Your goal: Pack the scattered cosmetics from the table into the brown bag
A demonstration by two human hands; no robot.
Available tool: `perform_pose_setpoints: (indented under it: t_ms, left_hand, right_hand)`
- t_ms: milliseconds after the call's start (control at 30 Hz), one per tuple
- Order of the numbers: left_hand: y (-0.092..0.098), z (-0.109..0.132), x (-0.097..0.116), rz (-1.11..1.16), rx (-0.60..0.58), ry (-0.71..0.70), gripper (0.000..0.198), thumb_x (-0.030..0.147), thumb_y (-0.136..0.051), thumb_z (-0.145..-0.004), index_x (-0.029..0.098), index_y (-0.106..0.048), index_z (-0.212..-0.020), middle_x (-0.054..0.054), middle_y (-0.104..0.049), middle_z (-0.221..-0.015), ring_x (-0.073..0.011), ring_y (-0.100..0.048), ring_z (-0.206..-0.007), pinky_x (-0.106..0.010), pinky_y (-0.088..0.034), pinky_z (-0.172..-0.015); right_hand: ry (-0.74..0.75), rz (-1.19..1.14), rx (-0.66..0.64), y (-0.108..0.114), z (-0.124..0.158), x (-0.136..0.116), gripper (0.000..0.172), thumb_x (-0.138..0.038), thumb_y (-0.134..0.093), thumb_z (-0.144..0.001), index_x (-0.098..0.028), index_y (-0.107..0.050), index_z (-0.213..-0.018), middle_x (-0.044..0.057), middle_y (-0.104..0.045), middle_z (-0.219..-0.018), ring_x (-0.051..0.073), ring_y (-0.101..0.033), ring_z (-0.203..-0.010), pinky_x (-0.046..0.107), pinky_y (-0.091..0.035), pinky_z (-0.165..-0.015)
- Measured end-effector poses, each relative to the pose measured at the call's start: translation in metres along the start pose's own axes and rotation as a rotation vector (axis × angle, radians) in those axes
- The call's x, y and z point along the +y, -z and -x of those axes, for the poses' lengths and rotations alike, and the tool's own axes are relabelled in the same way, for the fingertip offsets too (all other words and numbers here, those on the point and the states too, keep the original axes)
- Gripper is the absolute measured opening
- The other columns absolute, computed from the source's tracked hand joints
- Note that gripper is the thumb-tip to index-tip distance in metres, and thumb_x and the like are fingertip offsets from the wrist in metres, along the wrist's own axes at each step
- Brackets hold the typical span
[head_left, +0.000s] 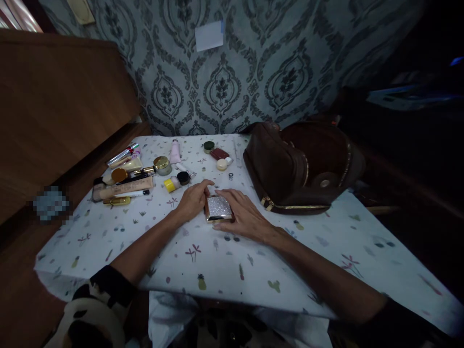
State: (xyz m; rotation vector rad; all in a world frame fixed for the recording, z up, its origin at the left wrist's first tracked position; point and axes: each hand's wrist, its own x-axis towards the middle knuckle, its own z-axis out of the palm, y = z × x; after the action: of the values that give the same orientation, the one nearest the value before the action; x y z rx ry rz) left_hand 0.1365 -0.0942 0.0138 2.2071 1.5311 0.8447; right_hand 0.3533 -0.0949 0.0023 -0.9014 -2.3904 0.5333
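A small square compact case [219,207] with a silver glitter lid and gold-coloured rim lies on the patterned tablecloth, between my two hands. My right hand [243,212] grips it from the right, with the thumb along the near edge and the fingers over the far edge. At its left side rests my left hand [194,199], with its fingers loosely bent and the index finger stretched past the far left corner. The undersides of the left fingers are hidden, and the lid looks closed.
A brown leather bag [290,169] stands on the right of the table [217,270]. Tubes and bottles [126,186] lie at the left; near them stand a gold-lidded jar [162,165] and a pink tube [175,151]. Farther back is a dark red item [219,153].
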Motion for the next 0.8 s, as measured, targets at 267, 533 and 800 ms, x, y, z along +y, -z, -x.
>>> perform_pose_setpoints:
  t_ms: [267, 533, 800]
  left_hand:
    - [0.000, -0.001, 0.002, 0.108, 0.012, 0.032, 0.043, 0.008, -0.041, -0.083, 0.022, -0.062, -0.117, 0.000, -0.067, -0.085, -0.0167, -0.062, -0.078, -0.030, -0.049, -0.081]
    - [0.000, -0.003, 0.016, 0.500, 0.082, 0.087, 0.036, 0.042, -0.037, -0.100, 0.017, -0.063, -0.107, -0.002, -0.064, -0.087, -0.0156, -0.060, -0.079, -0.026, -0.047, -0.073]
    - [-0.004, 0.004, 0.031, 0.547, 0.002, 0.037, 0.048, 0.061, -0.048, -0.095, 0.021, -0.051, -0.120, -0.003, -0.064, -0.101, -0.0193, -0.061, -0.091, -0.030, -0.050, -0.083]
  right_hand:
    - [0.000, 0.008, 0.023, -0.004, -0.002, 0.000, 0.074, -0.051, -0.076, -0.078, -0.028, -0.050, -0.143, 0.013, -0.058, -0.127, 0.034, -0.053, -0.116, 0.053, -0.047, -0.099]
    - [-0.347, -0.603, 0.138, 0.007, -0.008, -0.014, 0.055, -0.064, -0.059, -0.085, -0.022, -0.063, -0.120, 0.006, -0.068, -0.103, 0.023, -0.064, -0.091, 0.035, -0.053, -0.078]
    - [-0.611, -1.408, 0.046, 0.010, -0.013, -0.028, 0.057, -0.067, -0.037, -0.097, -0.020, -0.067, -0.107, 0.011, -0.074, -0.097, 0.021, -0.069, -0.083, 0.034, -0.059, -0.077]
